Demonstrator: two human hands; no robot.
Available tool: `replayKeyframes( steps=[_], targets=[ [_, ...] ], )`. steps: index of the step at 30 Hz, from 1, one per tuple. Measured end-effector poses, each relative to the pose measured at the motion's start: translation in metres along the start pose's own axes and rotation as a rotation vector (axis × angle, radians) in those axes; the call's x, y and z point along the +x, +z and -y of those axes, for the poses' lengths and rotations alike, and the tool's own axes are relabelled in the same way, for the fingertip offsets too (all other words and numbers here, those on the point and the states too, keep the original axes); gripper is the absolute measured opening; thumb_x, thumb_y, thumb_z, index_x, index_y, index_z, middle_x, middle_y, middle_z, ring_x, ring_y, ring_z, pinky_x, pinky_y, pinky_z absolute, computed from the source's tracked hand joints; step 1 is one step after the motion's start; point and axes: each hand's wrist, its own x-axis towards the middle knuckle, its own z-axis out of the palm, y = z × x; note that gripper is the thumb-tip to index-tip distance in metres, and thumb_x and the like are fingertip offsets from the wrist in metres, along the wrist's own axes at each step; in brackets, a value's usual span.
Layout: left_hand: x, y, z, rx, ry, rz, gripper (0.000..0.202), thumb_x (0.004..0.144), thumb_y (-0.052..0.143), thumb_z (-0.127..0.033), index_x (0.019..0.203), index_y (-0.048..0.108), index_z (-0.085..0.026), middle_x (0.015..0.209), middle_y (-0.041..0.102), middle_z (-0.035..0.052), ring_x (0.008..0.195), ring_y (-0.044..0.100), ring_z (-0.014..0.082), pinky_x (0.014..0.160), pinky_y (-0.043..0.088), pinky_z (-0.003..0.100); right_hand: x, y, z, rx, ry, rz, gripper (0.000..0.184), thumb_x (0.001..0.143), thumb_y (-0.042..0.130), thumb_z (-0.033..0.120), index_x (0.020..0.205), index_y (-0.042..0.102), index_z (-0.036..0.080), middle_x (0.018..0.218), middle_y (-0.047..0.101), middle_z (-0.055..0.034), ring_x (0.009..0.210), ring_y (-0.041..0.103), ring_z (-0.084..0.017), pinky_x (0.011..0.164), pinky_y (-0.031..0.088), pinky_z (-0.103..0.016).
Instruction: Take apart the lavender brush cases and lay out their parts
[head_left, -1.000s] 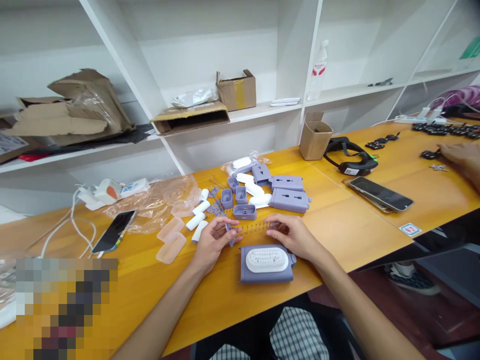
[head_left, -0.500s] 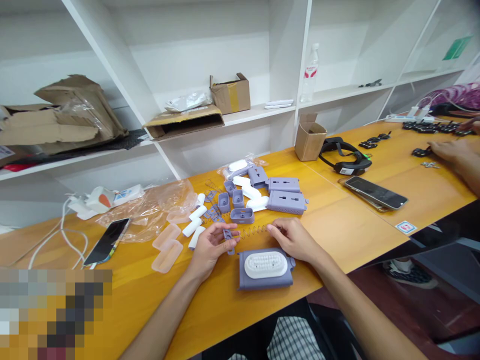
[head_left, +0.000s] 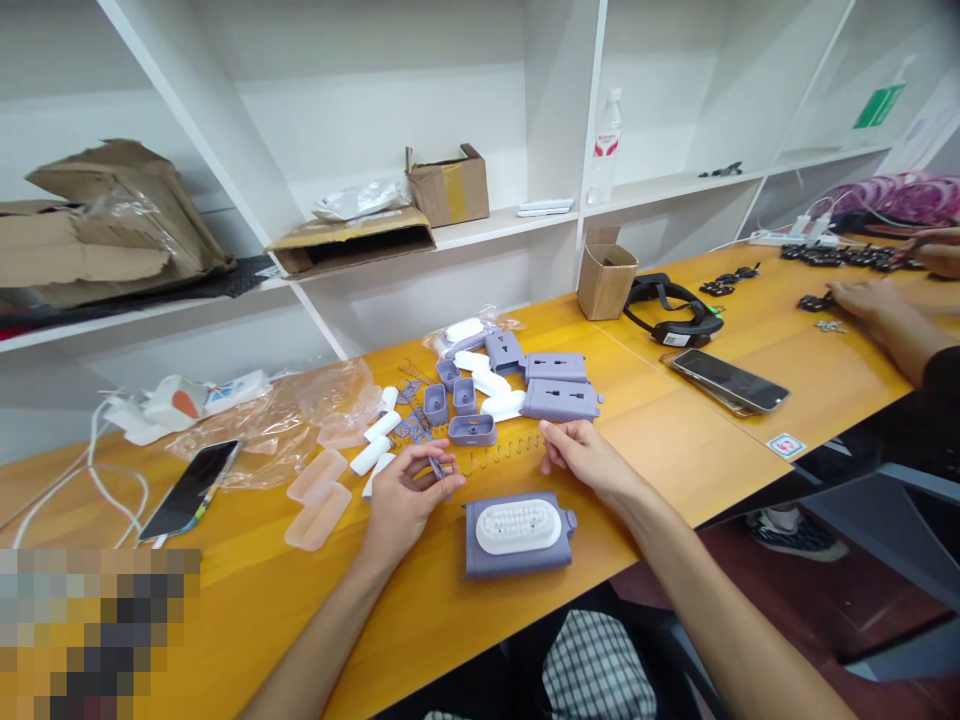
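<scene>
My left hand (head_left: 405,495) pinches a small purple part (head_left: 437,467) at one end of a long thin coil spring (head_left: 499,455). My right hand (head_left: 589,458) pinches the spring's other end, so the spring stretches between both hands just above the orange table (head_left: 675,450). In front of the hands lies a purple housing with a white bristled oval insert (head_left: 516,533). Behind the spring sit more purple housings (head_left: 561,398), small purple cups (head_left: 436,402) and white capsule pieces (head_left: 373,455).
Clear pinkish lids (head_left: 319,490) and a phone (head_left: 189,488) lie to the left beside crumpled plastic. To the right are a second phone (head_left: 729,379), a black headset (head_left: 671,310), a small cardboard box (head_left: 606,278) and another person's hands (head_left: 870,300). White shelves stand behind.
The spring is pulled out longer as my right hand moved right and up. The view has shifted slightly to the right.
</scene>
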Motion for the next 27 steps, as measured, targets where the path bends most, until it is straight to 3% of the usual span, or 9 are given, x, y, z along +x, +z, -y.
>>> replayKeyframes(
  steps=[3,6,12,15,21,27],
  targets=[
    [0.000,0.000,0.000,0.019,-0.016,-0.029,0.047,0.062,0.099,-0.035,0.093,0.069,-0.017,0.124,0.075,0.0153,0.098,0.077,0.0259,0.079,0.068,0.038,0.003,-0.003,0.000,0.044,0.027,-0.002,0.057,0.101,0.052,0.061,0.057,0.046,0.025,0.049,0.042,0.0038,0.055,0.065,-0.020,0.061,0.047,-0.033],
    [-0.001,0.000,0.000,0.005,-0.025,-0.014,0.048,0.061,0.099,-0.035,0.094,0.069,-0.017,0.125,0.075,0.0152,0.096,0.078,0.0254,0.079,0.068,0.038,0.002,-0.002,0.000,0.046,0.006,0.010,0.050,0.102,0.054,0.054,0.062,0.050,0.024,0.054,0.049,0.0023,0.057,0.064,-0.018,0.063,0.051,-0.033],
    [-0.003,0.000,0.001,-0.022,-0.020,0.059,0.041,0.064,0.097,-0.033,0.090,0.069,-0.017,0.126,0.075,0.0149,0.099,0.078,0.0266,0.080,0.068,0.039,-0.005,0.003,0.000,-0.115,-0.171,0.154,0.010,0.096,0.066,0.031,0.097,0.070,0.021,0.085,0.073,-0.0037,0.076,0.067,-0.020,0.071,0.057,-0.035],
    [-0.003,0.000,0.002,-0.013,-0.006,0.058,0.040,0.065,0.097,-0.033,0.090,0.069,-0.018,0.127,0.075,0.0155,0.100,0.078,0.0267,0.083,0.067,0.039,-0.006,0.006,0.001,-0.142,-0.158,0.180,0.013,0.097,0.066,0.027,0.107,0.072,0.022,0.092,0.077,-0.0050,0.079,0.069,-0.020,0.073,0.059,-0.036],
    [0.000,0.003,0.003,-0.021,-0.004,0.039,0.041,0.064,0.097,-0.034,0.089,0.069,-0.018,0.123,0.076,0.0146,0.101,0.078,0.0270,0.084,0.066,0.040,-0.004,0.013,0.001,0.007,-0.118,0.172,0.022,0.098,0.068,0.033,0.116,0.071,0.020,0.089,0.077,-0.0037,0.079,0.072,-0.019,0.074,0.061,-0.036],
    [-0.003,0.007,0.002,0.016,0.021,0.139,0.035,0.067,0.097,-0.036,0.086,0.073,-0.019,0.123,0.076,0.0134,0.099,0.078,0.0280,0.088,0.065,0.043,-0.005,0.012,0.005,-0.037,-0.168,0.184,0.016,0.097,0.070,0.031,0.105,0.080,0.021,0.099,0.082,-0.0057,0.087,0.074,-0.020,0.079,0.060,-0.036]
  ],
)
